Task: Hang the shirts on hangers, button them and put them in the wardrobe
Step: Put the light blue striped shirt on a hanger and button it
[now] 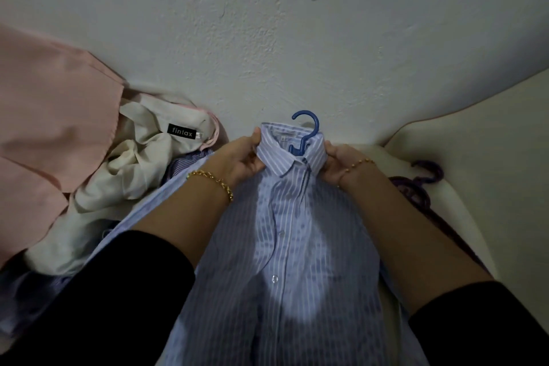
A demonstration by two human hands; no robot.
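Both hands at the collar: the left hand (243, 157) pinches one side of the blue-and-white striped cotton shirt (285, 246), the right hand (334, 165) grips the other, the blue plastic hanger (306, 135) hooking up between them. Tug unevenly and I'd expect a shoulder to slide off, or the top button to gape.

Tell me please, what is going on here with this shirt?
A person is getting a striped shirt ready for hanging. It already sits on a blue hanger that sticks out of the collar. The left hand and right hand each grip one side of the collar. The front looks buttoned lower down; I cannot tell about the very top. A cream shirt and pink cloth lie to the left, a purple hanger to the right.
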